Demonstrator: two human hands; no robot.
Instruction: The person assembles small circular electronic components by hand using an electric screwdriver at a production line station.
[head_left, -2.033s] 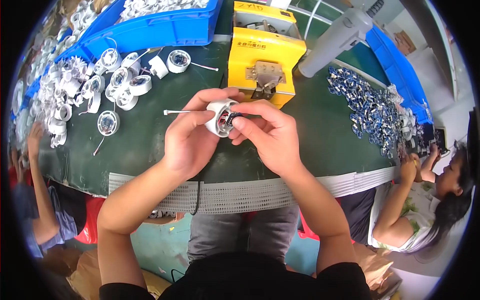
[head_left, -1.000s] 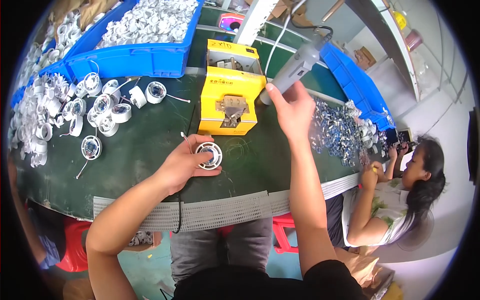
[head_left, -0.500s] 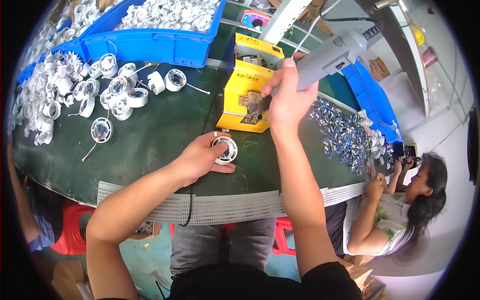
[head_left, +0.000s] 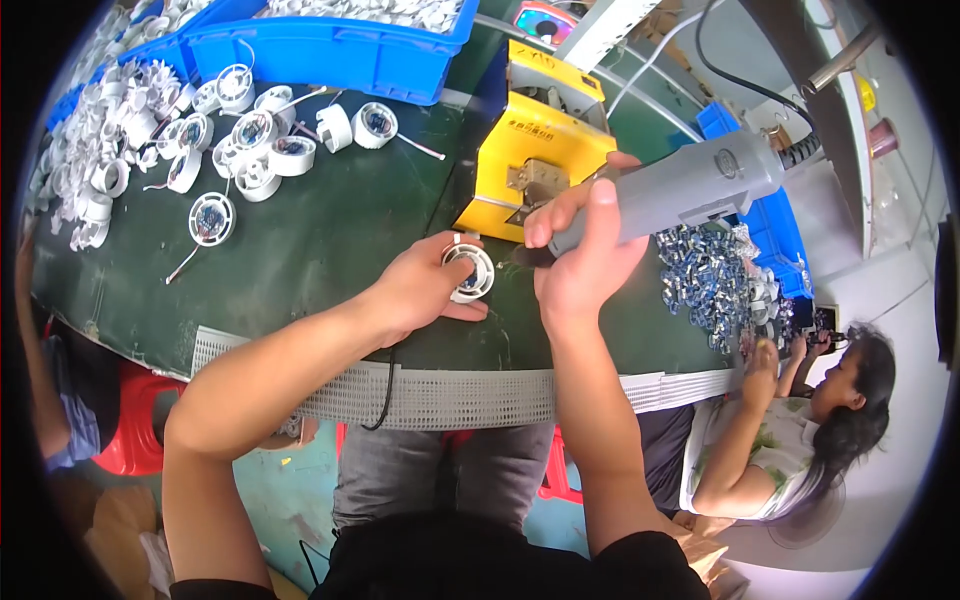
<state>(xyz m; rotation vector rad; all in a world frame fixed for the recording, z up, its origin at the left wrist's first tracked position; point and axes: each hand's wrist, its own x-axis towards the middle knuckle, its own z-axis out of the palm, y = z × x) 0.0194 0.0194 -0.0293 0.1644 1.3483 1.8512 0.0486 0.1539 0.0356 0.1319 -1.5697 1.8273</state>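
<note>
My left hand (head_left: 420,290) presses a small white round plastic part (head_left: 470,272) down on the dark green table (head_left: 340,240). My right hand (head_left: 580,255) grips a grey electric screwdriver (head_left: 670,195) by its barrel. The tool is tilted, with its dark tip next to the right side of the white part. A cable runs from the tool's back end up to the right.
A yellow box-shaped machine (head_left: 535,150) stands just behind the hands. Several white round parts (head_left: 250,140) lie at the left, with blue bins (head_left: 340,45) behind. A pile of metal clips (head_left: 715,280) lies at the right. A seated person (head_left: 800,420) works at the lower right.
My right hand has brought the grey screwdriver down from above the yellow machine to the white part. My left hand keeps the part pinned on the table.
</note>
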